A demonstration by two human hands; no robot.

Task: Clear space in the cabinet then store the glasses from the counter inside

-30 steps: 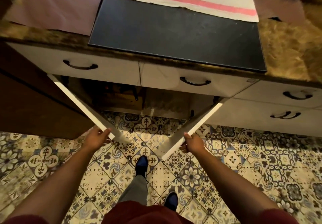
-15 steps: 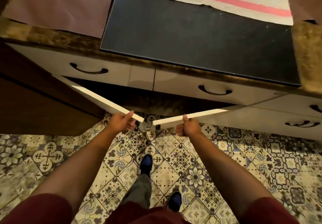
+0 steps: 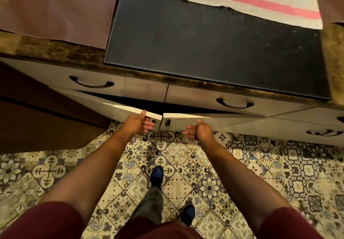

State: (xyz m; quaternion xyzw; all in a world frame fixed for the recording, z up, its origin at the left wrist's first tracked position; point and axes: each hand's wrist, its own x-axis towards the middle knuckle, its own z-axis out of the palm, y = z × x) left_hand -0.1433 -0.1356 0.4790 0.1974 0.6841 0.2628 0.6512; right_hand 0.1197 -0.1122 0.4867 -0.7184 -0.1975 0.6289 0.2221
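While both cabinet doors [image 3: 186, 116] stand nearly closed at twelve o'clock, left hand [image 3: 138, 125] and right hand [image 3: 200, 131] press them, each grip flat-fingered, clasping nothing.

- We see the left cabinet door [image 3: 119, 111] and right cabinet door [image 3: 210, 120] nearly meeting below the two drawers [image 3: 130, 88].
- The mat [image 3: 214, 47] lies on the counter [image 3: 55, 50] above.

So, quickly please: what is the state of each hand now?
Left hand: open, fingers against the left cabinet door, thumb on its top edge.
Right hand: open, fingers against the right cabinet door.
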